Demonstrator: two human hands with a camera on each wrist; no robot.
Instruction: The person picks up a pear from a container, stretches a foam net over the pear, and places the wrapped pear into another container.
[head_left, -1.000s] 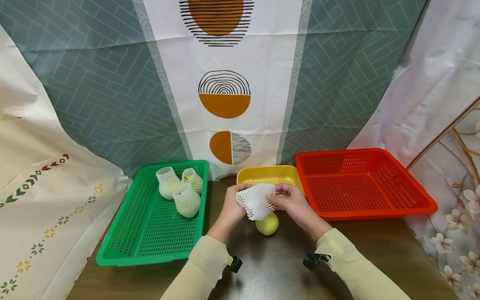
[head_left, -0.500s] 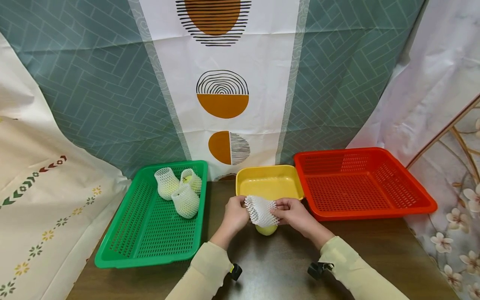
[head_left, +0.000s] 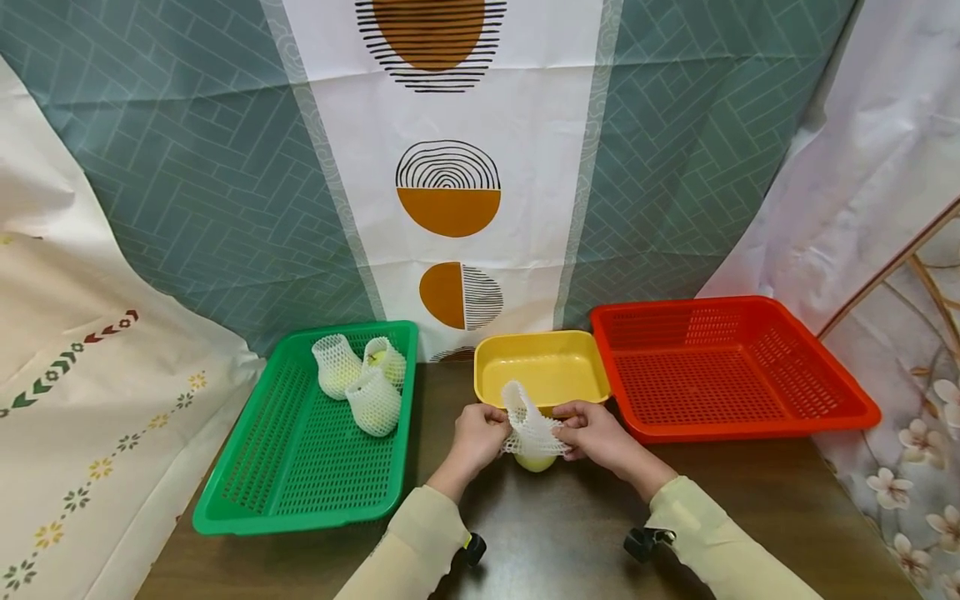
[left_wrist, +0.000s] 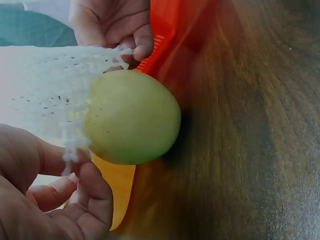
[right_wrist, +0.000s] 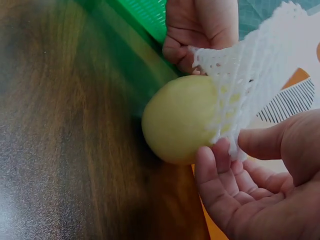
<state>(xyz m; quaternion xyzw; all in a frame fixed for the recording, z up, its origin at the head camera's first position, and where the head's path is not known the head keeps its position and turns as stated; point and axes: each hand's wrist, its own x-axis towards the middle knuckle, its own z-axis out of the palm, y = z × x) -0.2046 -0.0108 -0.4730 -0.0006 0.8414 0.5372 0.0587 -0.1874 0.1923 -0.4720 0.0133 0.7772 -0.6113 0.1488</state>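
A white foam fruit net (head_left: 532,430) stands over the top of a pale yellow-green fruit (left_wrist: 137,117), whose lower part shows bare on the wooden table. My left hand (head_left: 477,437) pinches the net's lower rim on the left between thumb and fingers. On the opposite side my right hand (head_left: 596,432) pinches the same rim, its fingertips close beside the fruit, as the right wrist view shows. The net's upper end rises as a narrow open tube. How far the net reaches down the fruit's far side is hidden.
To the left lies a green basket (head_left: 300,450) with several net-wrapped fruits (head_left: 373,402) at its back right. A yellow tray (head_left: 542,367) sits just behind my hands. A red basket (head_left: 723,375) stands to the right, against the tray.
The net has come down from above the fruit onto its top and turned upright, stretched sideways at the rim. Both hands have lowered with it.
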